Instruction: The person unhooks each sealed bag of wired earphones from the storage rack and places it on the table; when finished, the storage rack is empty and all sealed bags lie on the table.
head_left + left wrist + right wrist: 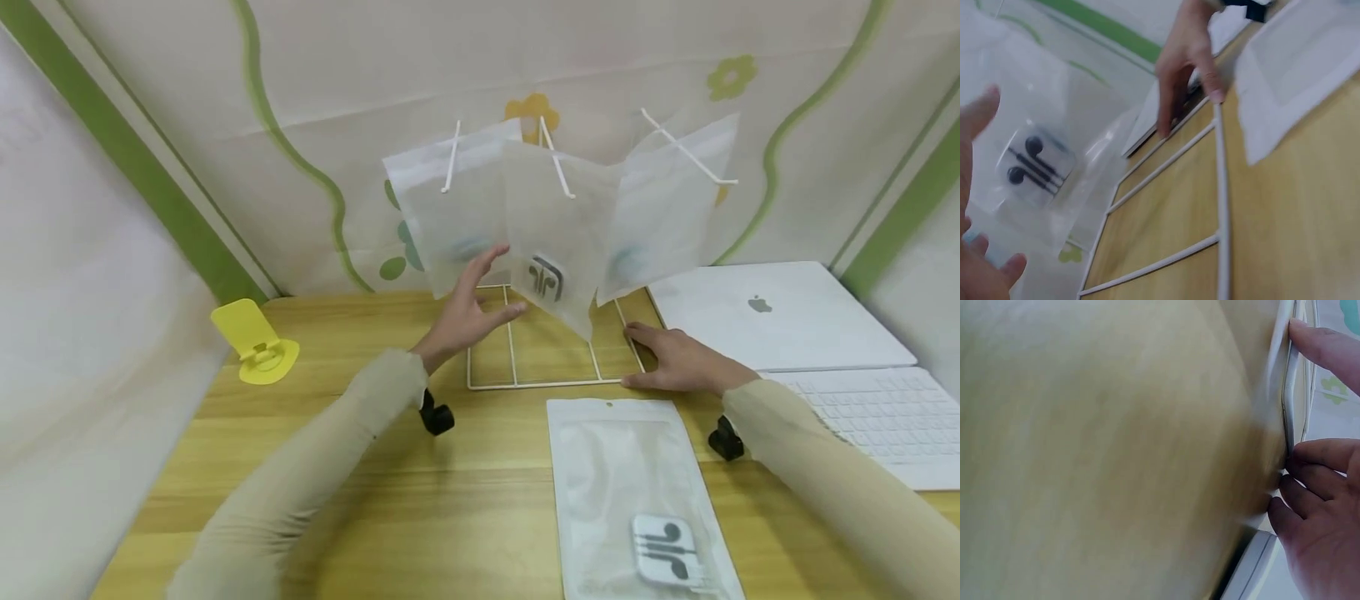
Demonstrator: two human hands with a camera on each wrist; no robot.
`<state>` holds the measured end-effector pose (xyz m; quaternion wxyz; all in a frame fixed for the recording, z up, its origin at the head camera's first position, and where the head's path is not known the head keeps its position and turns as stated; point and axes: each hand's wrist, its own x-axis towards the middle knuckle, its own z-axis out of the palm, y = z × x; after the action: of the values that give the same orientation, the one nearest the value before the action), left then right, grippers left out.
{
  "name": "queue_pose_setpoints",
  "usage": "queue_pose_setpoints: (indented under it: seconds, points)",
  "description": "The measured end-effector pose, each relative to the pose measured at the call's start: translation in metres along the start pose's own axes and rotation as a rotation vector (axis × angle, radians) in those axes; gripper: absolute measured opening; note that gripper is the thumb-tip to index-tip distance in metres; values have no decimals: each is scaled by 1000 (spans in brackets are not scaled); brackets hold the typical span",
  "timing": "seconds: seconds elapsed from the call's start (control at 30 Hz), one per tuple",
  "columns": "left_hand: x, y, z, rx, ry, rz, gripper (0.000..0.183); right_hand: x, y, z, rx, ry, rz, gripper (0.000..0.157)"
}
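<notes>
A white wire display rack (536, 384) stands on the table, its base a flat grid and its prongs high up. Three translucent pouches hang from the prongs: a left pouch (435, 200), a middle pouch (562, 208) and a right pouch (663, 217). Earphones (545, 277) in a case show through the middle one. My left hand (463, 315) is beside that pouch, fingers spread and holding nothing. At the base's front right corner, my right hand (678, 360) grips the wire between thumb and fingers. Another pouch (607, 467) with earphones (665, 550) lies flat in front.
On the right lie a silver laptop (787, 312) and a white keyboard (877, 417), close to my right arm. A yellow folding stand (258, 346) is at the table's far left. Behind the rack hangs a patterned fabric wall (420, 50).
</notes>
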<state>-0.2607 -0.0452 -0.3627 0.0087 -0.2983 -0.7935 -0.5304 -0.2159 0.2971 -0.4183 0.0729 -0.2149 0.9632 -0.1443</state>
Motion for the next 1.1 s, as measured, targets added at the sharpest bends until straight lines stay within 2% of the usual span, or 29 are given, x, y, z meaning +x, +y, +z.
queue_pose_setpoints:
  seconds: [0.13,0.27,0.43,0.63,0.97,1.1]
  points:
    - [17,-5,-2,-34,-40,-26,70,1,-2,-1,-4,8,1,97]
    - [24,-10,1,-100,-21,-35,71,-1,-4,3,1,18,-14,95]
    - [22,-14,-2,-143,30,-21,66,2,-9,7,9,23,-38,94]
    - [16,-12,-1,-167,58,-23,59,2,-9,5,22,9,-32,95]
    - [17,-7,21,-323,25,-64,53,-20,1,7,-3,25,-6,96]
    - [17,-3,25,-378,86,-46,47,-21,4,8,-3,41,-4,95]
